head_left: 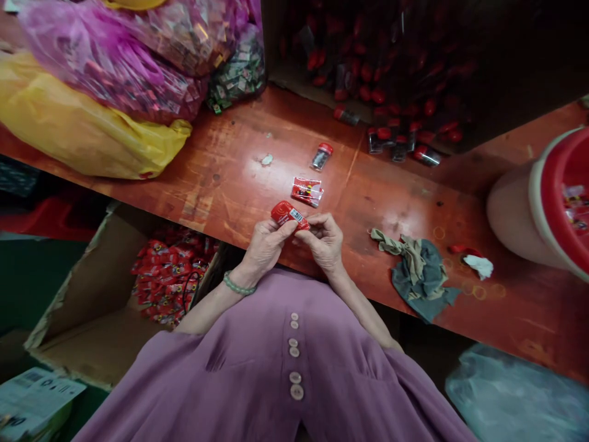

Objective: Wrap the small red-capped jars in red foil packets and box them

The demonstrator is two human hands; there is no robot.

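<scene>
— What's she got at the near edge of the bench?
— A small red packet, light and crinkly, pinched by its ends: left hand and right hand both closed on it. Another packet lies just beyond, then a red-capped vial.

Two hands at work, one small red printed packet between them, one more flat red packet on the wood, one lone red-capped vial, one crumpled grey-green rag, two cardboard boxes.
</scene>
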